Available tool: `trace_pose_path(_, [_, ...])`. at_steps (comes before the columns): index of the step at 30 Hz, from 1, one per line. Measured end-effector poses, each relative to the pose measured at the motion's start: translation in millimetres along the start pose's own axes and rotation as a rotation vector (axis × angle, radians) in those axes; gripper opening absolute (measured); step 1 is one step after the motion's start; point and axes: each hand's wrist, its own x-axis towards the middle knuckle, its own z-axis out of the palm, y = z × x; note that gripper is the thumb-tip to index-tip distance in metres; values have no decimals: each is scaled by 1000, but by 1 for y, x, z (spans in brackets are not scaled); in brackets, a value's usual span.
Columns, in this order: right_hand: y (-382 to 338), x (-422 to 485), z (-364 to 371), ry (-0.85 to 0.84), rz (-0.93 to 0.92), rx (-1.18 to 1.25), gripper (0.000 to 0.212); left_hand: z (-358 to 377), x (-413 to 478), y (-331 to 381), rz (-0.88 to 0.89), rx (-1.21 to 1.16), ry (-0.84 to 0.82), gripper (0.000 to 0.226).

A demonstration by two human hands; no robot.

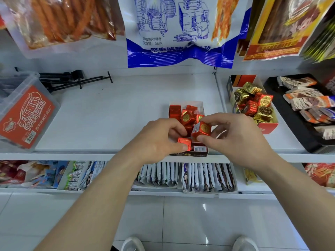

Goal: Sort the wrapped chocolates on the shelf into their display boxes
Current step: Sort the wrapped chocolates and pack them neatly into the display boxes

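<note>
Head view, frame centre: a small display box (188, 154) stands at the front edge of the white shelf (117, 109). It contains red foil cube chocolates (186, 115), loosely piled, several showing a round gold emblem.

Right hand (233, 134): fingers curled, thumb below and fingertips above, gripping one red cube chocolate (201, 130). This cube is tilted and sits above the front half of the box, touching the pile.

Left hand (159, 136): fingers curled, thumb and forefinger pinching a second red wrapped chocolate (184, 142) at the front left corner of the same box.

Right of centre: a second display box (268, 128) with a red front wall holds mixed gold and red wrapped chocolates (257, 104). It stands apart from the first box, beyond a shelf divider (220, 95).

Right edge: a black tray (290, 124) holds flat wrapped bars in white, brown and orange.

Left edge: a clear plastic tub (27, 113) with a red label rests on the shelf. Black display hooks (72, 78) lie behind it.

Top of frame: snack bags (177, 33) hang over the shelf.

Lower band: a lower shelf carries upright sachets (208, 176) in trays.
</note>
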Motion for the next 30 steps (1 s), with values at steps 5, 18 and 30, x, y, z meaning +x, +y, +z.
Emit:
trace_pose_path(5, [-2, -1, 6, -63, -10, -11, 42, 0, 0, 2, -18, -55, -70, 38])
trace_pose_path(18, [-17, 7, 7, -47, -28, 4, 35, -31, -13, -14, -43, -280, 220, 30])
trace_pose_path(30, [-29, 16, 36, -246, -74, -218, 28, -18, -20, -34, -146, -490, 289, 29])
